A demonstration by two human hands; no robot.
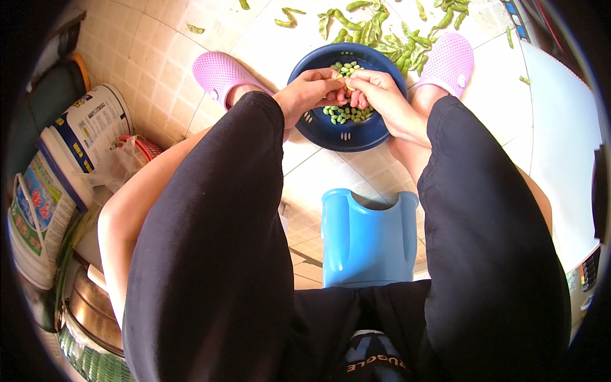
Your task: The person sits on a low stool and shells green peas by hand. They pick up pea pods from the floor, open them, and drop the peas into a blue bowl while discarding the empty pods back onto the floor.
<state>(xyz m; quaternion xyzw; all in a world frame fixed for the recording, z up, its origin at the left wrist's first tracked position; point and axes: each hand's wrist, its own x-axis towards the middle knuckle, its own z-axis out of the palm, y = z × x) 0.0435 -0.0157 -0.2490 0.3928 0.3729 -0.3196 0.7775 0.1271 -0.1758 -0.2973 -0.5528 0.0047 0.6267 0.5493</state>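
My left hand (312,90) and my right hand (382,98) meet over a dark blue plastic basin (365,136) on the floor. Between their fingertips is a green bean pod (350,86), gripped from both sides and mostly covered by the fingers. Shelled green beans (351,114) lie in the bottom of the basin, some partly hidden beneath my hands. Just beyond the basin's far rim, a loose heap of green pods (367,33) is spread over the tiles.
Pink clogs (222,71) on my feet flank the basin. A light blue plastic stool (367,238) stands beneath me. At the left are white plastic buckets (40,210), a red basket (145,147) and a round metal container (98,310). A pale panel (563,143) curves along the right.
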